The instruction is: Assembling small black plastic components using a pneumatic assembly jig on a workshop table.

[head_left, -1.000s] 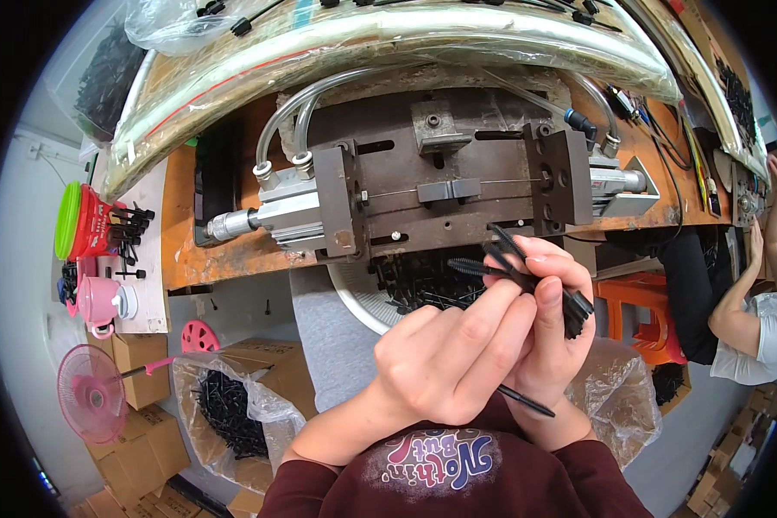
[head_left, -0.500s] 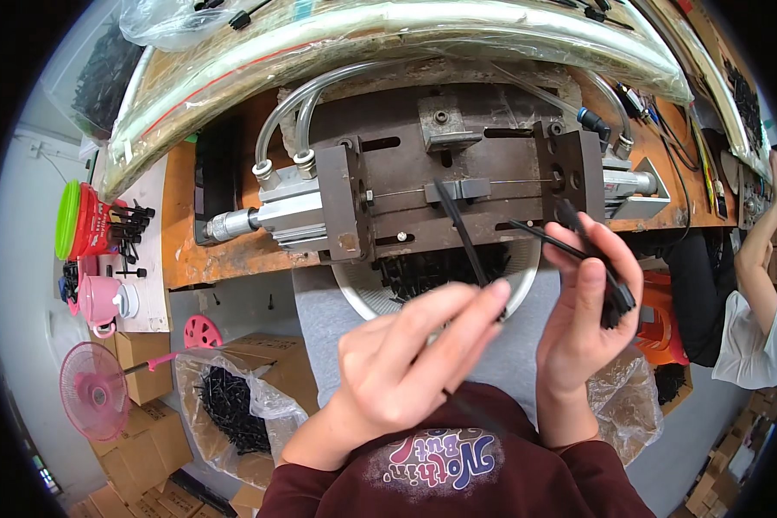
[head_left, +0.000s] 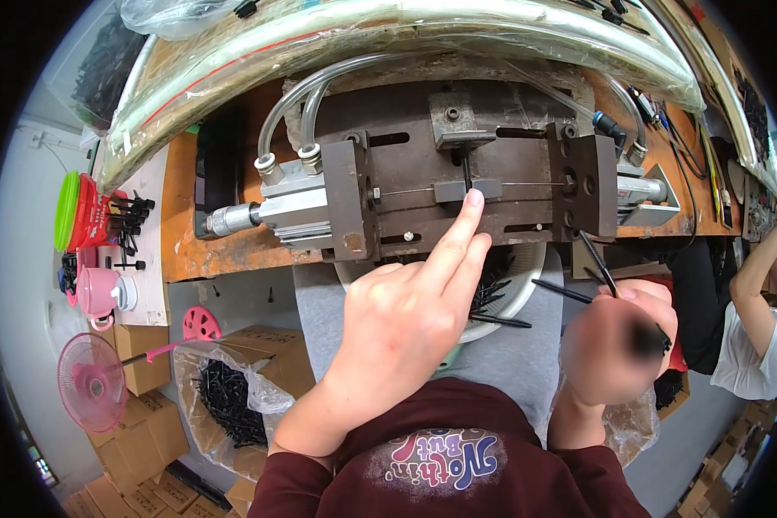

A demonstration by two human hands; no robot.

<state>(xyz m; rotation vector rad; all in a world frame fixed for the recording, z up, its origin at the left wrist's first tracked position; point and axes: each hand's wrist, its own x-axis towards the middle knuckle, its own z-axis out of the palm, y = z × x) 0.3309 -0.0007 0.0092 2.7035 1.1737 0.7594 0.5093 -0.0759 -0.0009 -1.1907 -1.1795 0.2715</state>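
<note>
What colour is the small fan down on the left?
Pink: the fan shows in the head view, beside cardboard boxes.

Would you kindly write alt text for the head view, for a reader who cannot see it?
The person's left hand presses its index fingertip against a thin black plastic pin standing in the grey metal press fixture on an orange workbench. The right hand grips a bundle of black plastic pins above a white bowl.

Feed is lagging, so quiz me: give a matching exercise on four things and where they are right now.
Things:
1. left hand
2. right hand
3. pink fan
4. basin

Places:
A. on the floor, far left
B. fingertip on the jig's centre block
C. under the jig, holding black parts
D. gripping black rods

Pairs: 1-B, 2-D, 3-A, 4-C
</note>
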